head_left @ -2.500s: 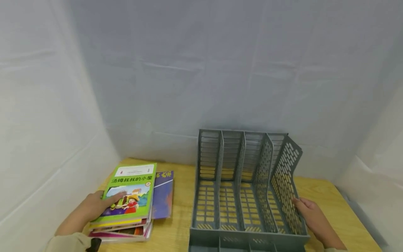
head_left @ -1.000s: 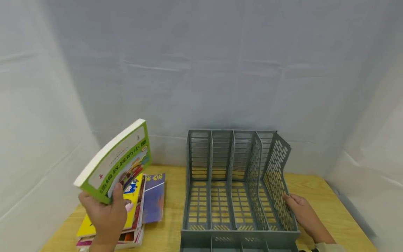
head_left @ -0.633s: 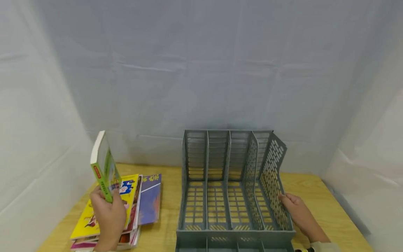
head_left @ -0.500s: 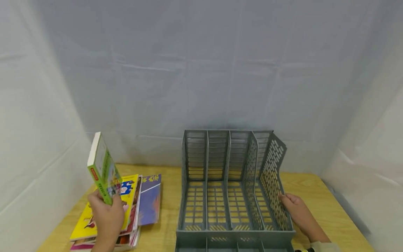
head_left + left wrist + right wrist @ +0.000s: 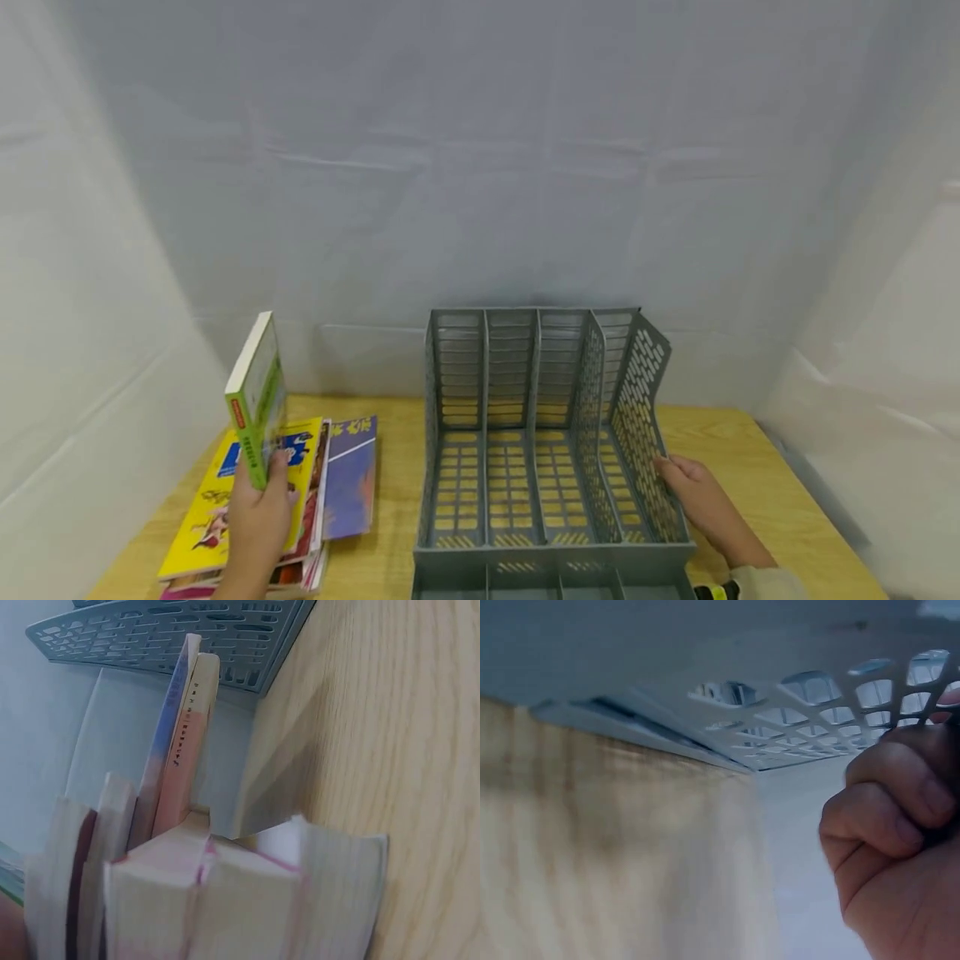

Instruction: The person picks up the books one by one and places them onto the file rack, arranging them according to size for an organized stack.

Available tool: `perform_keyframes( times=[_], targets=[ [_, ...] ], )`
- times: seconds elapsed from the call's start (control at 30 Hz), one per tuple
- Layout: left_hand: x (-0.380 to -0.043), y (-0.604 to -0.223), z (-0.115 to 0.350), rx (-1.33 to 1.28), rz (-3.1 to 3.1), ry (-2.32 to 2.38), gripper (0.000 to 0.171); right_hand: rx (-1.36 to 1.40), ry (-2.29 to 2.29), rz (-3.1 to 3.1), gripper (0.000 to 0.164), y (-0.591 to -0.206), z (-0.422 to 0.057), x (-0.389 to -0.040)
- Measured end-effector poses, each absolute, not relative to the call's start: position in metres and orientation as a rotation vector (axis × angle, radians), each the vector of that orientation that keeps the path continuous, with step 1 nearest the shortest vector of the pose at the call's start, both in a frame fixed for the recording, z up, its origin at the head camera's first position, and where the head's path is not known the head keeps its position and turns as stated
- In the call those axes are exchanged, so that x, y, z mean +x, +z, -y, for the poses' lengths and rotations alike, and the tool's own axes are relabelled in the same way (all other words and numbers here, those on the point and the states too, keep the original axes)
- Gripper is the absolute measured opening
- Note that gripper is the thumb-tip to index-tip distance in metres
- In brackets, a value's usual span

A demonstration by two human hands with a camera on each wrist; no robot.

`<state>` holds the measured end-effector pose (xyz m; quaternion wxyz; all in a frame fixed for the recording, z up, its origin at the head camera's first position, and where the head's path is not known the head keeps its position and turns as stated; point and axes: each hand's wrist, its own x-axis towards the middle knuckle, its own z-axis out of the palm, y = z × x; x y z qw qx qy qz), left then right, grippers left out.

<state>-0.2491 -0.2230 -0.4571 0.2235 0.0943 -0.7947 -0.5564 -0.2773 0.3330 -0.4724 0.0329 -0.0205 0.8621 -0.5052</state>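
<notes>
In the head view, the left hand (image 5: 255, 521) held a thick green-covered book with white page edges (image 5: 257, 400) upright over a stack of books by the left edge of the tabletop (image 5: 393, 500). Its fingers were clamped on the lower end, thumb against the cover. The yellow-covered book with cartoon figures (image 5: 187, 533) topped that stack; a purple-blue booklet (image 5: 349, 492) lay just right of it. The grey plastic four-slot organiser with perforated walls (image 5: 555, 556) stood right of the tabletop's middle, backed towards the far edge, its slots bare of books. The right hand (image 5: 701, 500) pinched its right wall.

The step in hand seemed to be handling the green book while the organiser was steadied; moving that book further called for a firm grip and clearance over the booklet. Its spine bore a red label above dark characters, too small to read. The yellow cover's blue panel was likewise illegible, and only part of the booklet's yellow title showed.

The left wrist view showed pale page edges and a narrow cream-and-coral spine (image 5: 180, 769) with tiny unreadable print; the left fingers could not be judged there.

In the right wrist view, curled right fingers met the perforated wall.
</notes>
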Motion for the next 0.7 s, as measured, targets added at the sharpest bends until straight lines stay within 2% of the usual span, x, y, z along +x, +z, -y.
perform_keyframes(
  times=[0.43,0.7],
  targets=[
    [-0.251,-0.458,0.222,0.281,2.147,-1.555,0.055,-0.176,-1.119,-2.863,0.044,-0.433,-0.332,-0.278],
    [-0.246,-0.461,0.223,0.278,2.155,-1.559,0.055,-0.263,-1.039,-2.748,0.040,-0.428,-0.330,-0.281]
  ],
)
